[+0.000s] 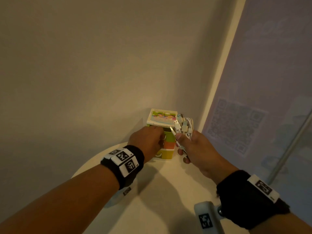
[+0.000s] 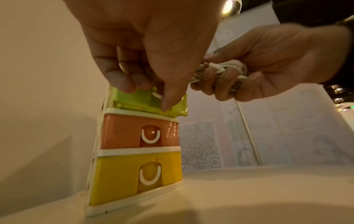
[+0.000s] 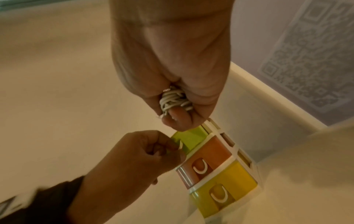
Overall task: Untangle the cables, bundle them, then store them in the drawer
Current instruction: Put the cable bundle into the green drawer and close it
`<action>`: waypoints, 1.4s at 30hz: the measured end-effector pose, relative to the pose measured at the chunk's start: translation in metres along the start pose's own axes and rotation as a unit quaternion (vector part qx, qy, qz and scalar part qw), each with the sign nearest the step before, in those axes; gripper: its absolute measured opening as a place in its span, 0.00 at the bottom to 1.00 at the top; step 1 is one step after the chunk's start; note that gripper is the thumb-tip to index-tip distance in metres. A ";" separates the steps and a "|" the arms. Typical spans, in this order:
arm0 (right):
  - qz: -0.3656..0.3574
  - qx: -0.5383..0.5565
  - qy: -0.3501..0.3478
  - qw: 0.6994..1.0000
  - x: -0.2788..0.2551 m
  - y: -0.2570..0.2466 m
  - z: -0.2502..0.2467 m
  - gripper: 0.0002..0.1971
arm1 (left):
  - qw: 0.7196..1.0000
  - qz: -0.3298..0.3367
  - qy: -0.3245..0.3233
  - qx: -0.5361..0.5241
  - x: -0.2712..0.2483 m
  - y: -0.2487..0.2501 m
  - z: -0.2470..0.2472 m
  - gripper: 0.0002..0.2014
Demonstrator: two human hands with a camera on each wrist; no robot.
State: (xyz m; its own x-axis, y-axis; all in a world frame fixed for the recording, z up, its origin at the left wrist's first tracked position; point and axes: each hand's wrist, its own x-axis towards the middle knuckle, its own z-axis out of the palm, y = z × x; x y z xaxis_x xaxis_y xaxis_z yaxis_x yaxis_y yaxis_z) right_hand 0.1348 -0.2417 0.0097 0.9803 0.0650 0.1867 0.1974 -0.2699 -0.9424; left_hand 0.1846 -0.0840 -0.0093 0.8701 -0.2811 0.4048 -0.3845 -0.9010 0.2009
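A small three-drawer plastic cabinet stands at the far edge of a round white table. Its green top drawer is pulled partly out, above an orange drawer and a yellow drawer, both pushed in. My left hand pinches the green drawer's handle. My right hand grips a coiled bundle of white cables just right of the cabinet's top, with several USB plugs sticking up. The wrapped bundle of white cables also shows inside the right fist.
The round white table stands in a corner, with a cream wall behind and to the left. A pale panel with a QR code lies to the right. A picture card tops the cabinet.
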 end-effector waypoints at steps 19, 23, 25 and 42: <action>-0.128 -0.658 -0.071 0.739 0.018 -0.046 0.034 0.14 | 0.983 0.163 0.088 -0.001 -0.057 -0.005 -0.025 0.07; -0.138 -0.695 -0.055 0.704 0.013 -0.051 0.047 0.15 | 0.991 0.101 0.066 -0.063 -0.052 -0.016 -0.018 0.37; -0.134 -0.706 -0.064 0.692 0.013 -0.050 0.051 0.16 | 0.994 0.067 0.022 -0.085 -0.047 -0.020 -0.014 0.54; -0.119 -0.683 -0.076 0.717 0.007 -0.033 0.058 0.25 | 0.982 0.140 -0.071 0.107 -0.022 -0.020 -0.021 0.47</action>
State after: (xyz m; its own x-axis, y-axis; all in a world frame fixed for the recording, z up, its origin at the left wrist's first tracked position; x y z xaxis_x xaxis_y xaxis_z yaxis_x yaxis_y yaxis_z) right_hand 0.1342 -0.1769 0.0262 0.9250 0.3416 0.1664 0.2876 -0.9156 0.2810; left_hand 0.1664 -0.0528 -0.0036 0.7793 -0.5573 0.2866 -0.5544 -0.8263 -0.0992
